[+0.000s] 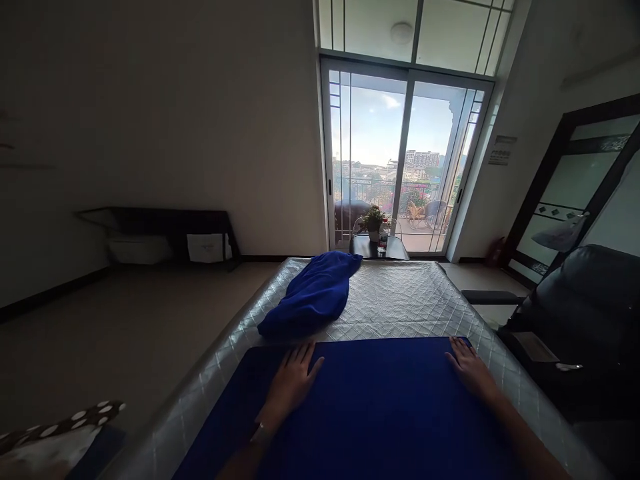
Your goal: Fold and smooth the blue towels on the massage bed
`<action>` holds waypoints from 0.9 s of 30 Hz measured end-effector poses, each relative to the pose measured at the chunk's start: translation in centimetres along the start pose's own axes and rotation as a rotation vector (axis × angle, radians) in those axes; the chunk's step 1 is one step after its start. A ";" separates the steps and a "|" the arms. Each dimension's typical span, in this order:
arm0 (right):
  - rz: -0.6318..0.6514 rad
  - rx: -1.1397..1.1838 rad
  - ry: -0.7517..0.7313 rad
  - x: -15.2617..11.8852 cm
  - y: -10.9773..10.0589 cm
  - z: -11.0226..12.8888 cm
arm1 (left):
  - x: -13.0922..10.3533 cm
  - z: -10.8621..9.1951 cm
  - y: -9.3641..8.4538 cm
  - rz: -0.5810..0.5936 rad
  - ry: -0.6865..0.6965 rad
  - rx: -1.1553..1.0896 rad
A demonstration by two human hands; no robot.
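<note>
A flat blue cloth point(380, 407) lies spread over the near part of a silvery quilted table cover point(400, 293). My left hand point(295, 377) rests palm down near the cloth's far left edge, fingers stretched out and thumb apart. Toward the far right corner, my right hand point(469, 367) lies flat on the same cloth with its fingers extended. Neither hand grips anything. Beyond my left hand sits a second blue cloth point(313, 293), crumpled in a loose heap. The near edge of the flat cloth runs out of view.
A small dark table point(367, 249) with a potted plant point(373, 223) and a bottle point(383, 237) stands by the sliding glass door point(370, 133). On the right is a black chair point(585, 320). A low dark rack point(170, 233) stands along the left wall.
</note>
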State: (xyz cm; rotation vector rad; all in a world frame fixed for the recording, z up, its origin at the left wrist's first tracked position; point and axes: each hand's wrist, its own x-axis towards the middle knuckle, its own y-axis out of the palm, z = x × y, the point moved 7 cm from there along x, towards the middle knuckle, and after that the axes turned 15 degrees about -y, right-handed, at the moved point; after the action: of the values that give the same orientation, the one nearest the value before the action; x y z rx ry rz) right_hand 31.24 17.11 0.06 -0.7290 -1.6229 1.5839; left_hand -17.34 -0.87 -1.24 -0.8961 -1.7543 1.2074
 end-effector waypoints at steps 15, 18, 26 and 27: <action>0.053 -0.042 0.125 -0.9 -0.5 -1.3 | 0.1 -0.2 -0.3 -0.012 -0.021 0.012; 0.038 -0.064 0.121 -1.1 -2.0 -0.6 | 0.0 -0.4 -1.1 -0.042 -0.032 -0.009; -0.068 -0.010 -0.087 0.2 -4.3 9.8 | -1.5 -8.1 -2.2 -0.005 0.132 -0.133; -0.072 0.016 -0.146 0.7 -3.9 12.3 | -1.7 -9.8 -1.9 0.009 0.168 -0.137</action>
State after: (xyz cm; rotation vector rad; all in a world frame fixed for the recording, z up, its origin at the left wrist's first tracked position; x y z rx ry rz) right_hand 21.12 10.37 4.50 -0.5514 -1.7192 1.6275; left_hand -7.96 0.79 2.27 -1.0550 -1.7139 0.9965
